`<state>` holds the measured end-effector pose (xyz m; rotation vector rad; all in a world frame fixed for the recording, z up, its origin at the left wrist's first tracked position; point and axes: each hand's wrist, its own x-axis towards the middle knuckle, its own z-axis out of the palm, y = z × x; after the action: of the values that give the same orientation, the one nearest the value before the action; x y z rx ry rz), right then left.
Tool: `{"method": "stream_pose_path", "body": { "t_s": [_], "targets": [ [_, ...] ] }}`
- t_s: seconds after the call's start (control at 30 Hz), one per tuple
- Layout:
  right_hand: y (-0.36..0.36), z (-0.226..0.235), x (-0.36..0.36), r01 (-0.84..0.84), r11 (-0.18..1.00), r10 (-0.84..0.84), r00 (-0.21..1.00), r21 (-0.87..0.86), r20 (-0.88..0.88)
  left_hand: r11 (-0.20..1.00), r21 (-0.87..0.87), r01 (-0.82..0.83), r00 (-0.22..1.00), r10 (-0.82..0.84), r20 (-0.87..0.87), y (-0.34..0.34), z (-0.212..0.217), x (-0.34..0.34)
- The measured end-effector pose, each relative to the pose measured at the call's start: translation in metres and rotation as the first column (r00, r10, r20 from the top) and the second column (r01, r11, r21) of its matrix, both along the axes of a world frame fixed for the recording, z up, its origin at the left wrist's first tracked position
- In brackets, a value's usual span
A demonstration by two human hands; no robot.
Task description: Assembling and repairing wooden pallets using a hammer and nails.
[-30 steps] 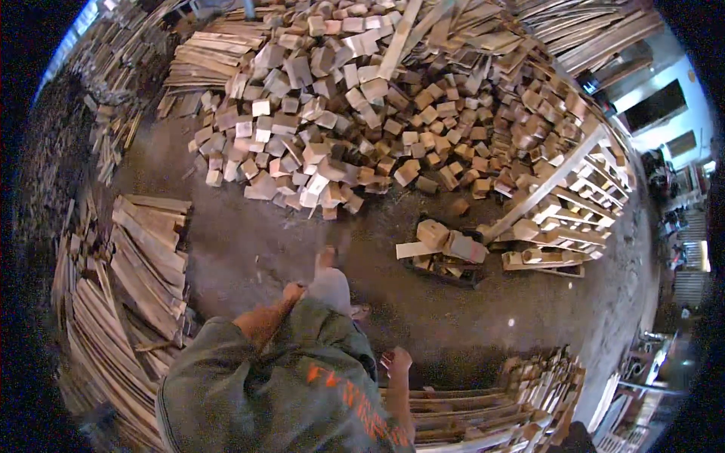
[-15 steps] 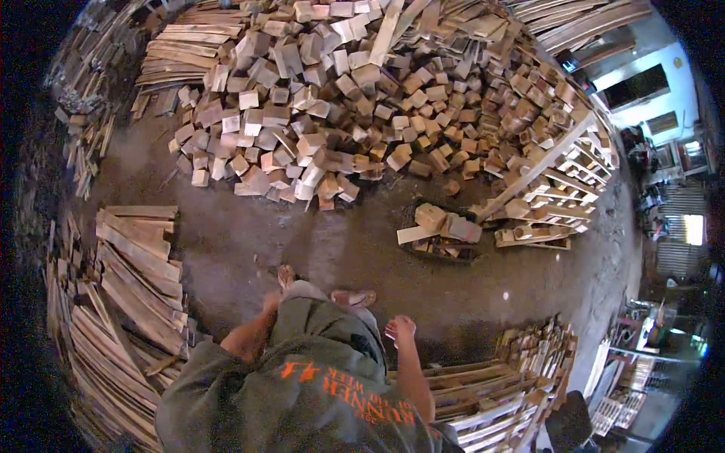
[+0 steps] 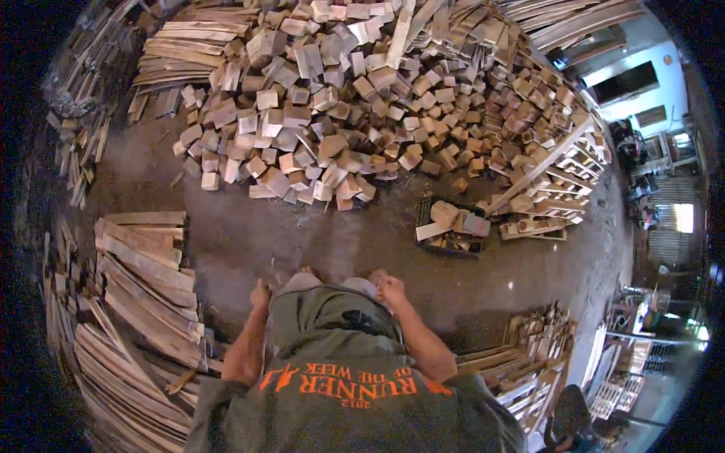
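1. Left hand [image 3: 260, 294]: low, beside the shorts, fingers curled; cannot tell whether they close on anything.
2. Right hand [image 3: 390, 291]: curled, in front of the leg; grip contents unclear.
3. Rough boards [image 3: 147, 264]: left of left hand, apart.
4. Dark crate [image 3: 425, 210] bearing wood blocks [image 3: 445, 217]: ahead-right of right hand.
5. Block heap [image 3: 294, 143]: well ahead of both.

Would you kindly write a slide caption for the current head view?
Left hand and right hand near the thighs, before a large heap of wooden blocks, with stacked boards to the left.
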<state>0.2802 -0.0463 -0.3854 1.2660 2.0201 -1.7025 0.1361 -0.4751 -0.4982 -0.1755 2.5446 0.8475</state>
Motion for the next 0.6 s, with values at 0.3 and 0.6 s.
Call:
{"method": "stream_pose_path", "body": {
  "t_s": [0.3,0.6],
  "targets": [
    [-0.018,0.025,-0.084,-0.012,0.999,0.012,1.000,0.029,0.028,0.923,-0.324,0.209,0.978,-0.202,0.058,-0.062,-0.018,0.029],
    [-0.014,0.007,-0.041,-0.002,0.912,-0.027,0.998,0.409,0.065,0.735,-0.186,0.652,0.696,-0.678,-0.237,-0.008,0.011,-0.085]
  ]
}}
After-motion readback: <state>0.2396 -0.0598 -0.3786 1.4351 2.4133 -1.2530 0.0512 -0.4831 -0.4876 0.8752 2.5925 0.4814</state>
